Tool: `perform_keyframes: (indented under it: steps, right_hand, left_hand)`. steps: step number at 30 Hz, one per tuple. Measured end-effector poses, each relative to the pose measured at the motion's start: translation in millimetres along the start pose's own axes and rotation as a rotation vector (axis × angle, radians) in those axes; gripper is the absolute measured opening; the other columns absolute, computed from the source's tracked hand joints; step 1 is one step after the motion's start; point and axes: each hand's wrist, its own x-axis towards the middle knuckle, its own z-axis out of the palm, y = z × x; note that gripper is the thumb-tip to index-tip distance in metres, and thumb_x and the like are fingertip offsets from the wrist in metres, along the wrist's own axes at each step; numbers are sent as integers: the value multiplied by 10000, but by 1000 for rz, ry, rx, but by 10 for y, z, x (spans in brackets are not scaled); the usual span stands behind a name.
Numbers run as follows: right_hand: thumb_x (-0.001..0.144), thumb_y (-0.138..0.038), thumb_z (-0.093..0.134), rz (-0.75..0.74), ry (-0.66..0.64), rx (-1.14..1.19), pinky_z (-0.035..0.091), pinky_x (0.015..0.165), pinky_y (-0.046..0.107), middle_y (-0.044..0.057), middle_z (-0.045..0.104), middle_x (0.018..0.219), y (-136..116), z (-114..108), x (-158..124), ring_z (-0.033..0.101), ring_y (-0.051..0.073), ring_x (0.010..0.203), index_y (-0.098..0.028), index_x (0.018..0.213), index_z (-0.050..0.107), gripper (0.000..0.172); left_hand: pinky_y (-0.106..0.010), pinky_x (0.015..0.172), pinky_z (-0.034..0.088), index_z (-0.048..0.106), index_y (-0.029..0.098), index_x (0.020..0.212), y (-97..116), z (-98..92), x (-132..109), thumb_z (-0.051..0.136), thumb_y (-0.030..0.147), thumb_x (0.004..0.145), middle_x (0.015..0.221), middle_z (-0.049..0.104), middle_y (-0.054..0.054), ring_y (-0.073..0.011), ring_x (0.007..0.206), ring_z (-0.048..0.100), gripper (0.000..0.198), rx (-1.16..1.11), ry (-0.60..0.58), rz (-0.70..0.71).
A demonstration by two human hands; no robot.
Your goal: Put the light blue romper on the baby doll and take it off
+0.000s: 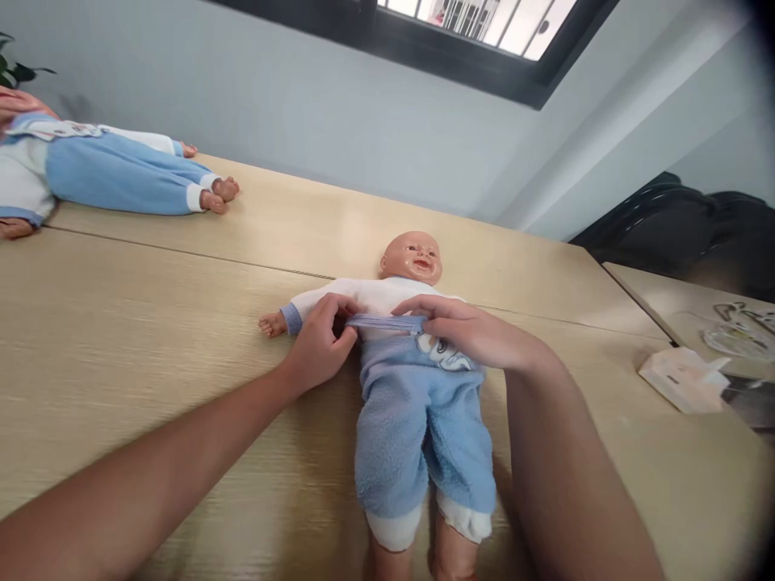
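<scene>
A baby doll (412, 260) lies on its back on the wooden table (121, 323), head away from me, in a white top and blue fleece trousers (417, 420). My left hand (320, 343) pinches the trousers' waistband (384, 323) at the doll's right side, fingers closed on the fabric. My right hand (466, 331) grips the same waistband at the other side, over a printed patch, fingers curled.
A second doll (121, 173) in blue trousers lies at the far left of the table, with another person's hand (18, 103) on it. A white tissue pack (681, 378) sits at the right, and black chairs (672, 222) stand beyond the table's corner.
</scene>
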Motion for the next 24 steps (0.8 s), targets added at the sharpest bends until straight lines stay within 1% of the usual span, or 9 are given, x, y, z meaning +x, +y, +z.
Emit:
perform_keyframes:
  steps: [5,8,12,15,17,19,21,22,24]
  right_hand:
    - [857,-197,482,0,15,27,511,975,385,9,722,1261,-62,21,19,661,252,1081,-264,1277,699,478]
    - [853,-202,494,1,16,49,512,987,391,6,716,1297,-56,46,8,659,262,1124,-269,1277,696,475]
    - [964,-284,471,-53,84,52,469,1083,413,5,696,1341,-37,78,14,625,266,1231,-277,1289,687,390]
    - [1047,-378,416,-99,204,-20,479,1076,421,63,711,1288,-121,80,204,643,254,1194,-221,1335,652,404]
    - [1050,-346,435,-146,231,-137,497,1046,407,96,721,1267,-248,82,476,658,245,1161,-187,1348,644,397]
    - [1022,-263,490,-212,157,-296,504,1026,386,110,717,1303,-403,107,829,664,242,1162,-174,1356,650,381]
    - [972,-183,542,-265,21,-443,504,1016,372,109,699,1359,-541,167,1192,658,248,1188,-183,1362,663,408]
    - [935,-165,590,-273,-74,-524,508,1000,373,104,694,1373,-593,208,1355,660,260,1186,-198,1383,659,455]
    - [846,-102,634,-239,-249,-646,528,913,365,79,738,1300,-650,297,1614,700,260,1069,-244,1410,654,582]
  left_hand:
    - [-318,850,523,622,199,987,20,-4,7,576,98,846,1010,663,-35,-188,943,617,179,-28,64,11]
    - [-306,824,521,629,200,980,38,3,8,584,107,866,986,669,-29,-181,907,614,154,-38,82,-1]
    - [-318,835,522,632,199,994,66,27,-7,594,140,897,969,676,-31,-183,879,620,119,-61,118,-36]
    - [-328,826,527,632,197,1004,89,58,-39,598,166,916,954,675,-35,-190,868,629,99,-68,136,-55]
    - [-323,815,534,626,202,1007,107,80,-68,593,166,920,966,673,-38,-194,884,637,100,-71,138,-48]
    - [-314,804,541,617,207,1005,126,93,-96,586,153,919,984,671,-38,-191,895,641,106,-65,144,-23]
    - [-306,795,543,612,207,1000,144,92,-115,585,141,918,992,670,-38,-185,884,641,109,-41,144,19]
    - [-305,797,544,614,206,1006,150,86,-120,587,134,916,998,671,-40,-184,882,641,118,-25,142,41]
    - [-312,814,545,625,204,1034,152,68,-120,595,122,912,1016,682,-43,-186,889,647,150,6,141,71]
